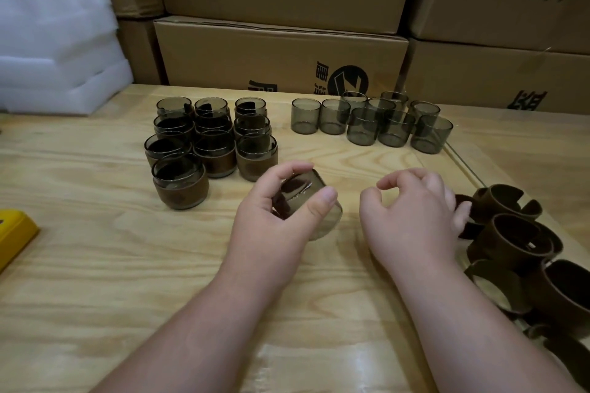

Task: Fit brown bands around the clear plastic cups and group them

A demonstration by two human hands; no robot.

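The left hand [281, 210] held one smoky clear cup [314, 201] in its grip, thumb on the near side and fingers curled over the far side, the cup tilted and lifted a little above the middle of the tabletop [95, 265]. A dark band could be seen through the wall of this cup, but I cannot tell if it sat fully around it. The right hand [412, 217] was just beside, to the right, not touching the cup; its fingers were loosely curled, thumb and forefinger nearly meeting, and the grip held nothing that I could see.

Close to the right hand, along the right edge of the tabletop, lay a pile of loose brown bands [517, 242], some standing as open rings, some lying over each other. The little finger of the right hand was near or touching the nearest band.

Behind the left hand, toward the far edge, stood a group of banded cups [204, 143] in close rows. To the right of this group, well apart from it, stood a cluster of bare cups [370, 120] without bands.

At the left edge there was a yellow object [16, 230], only partly visible. White foam sheets [54, 41] rested at the far left corner, and cardboard boxes [281, 54] were stacked behind the far edge.
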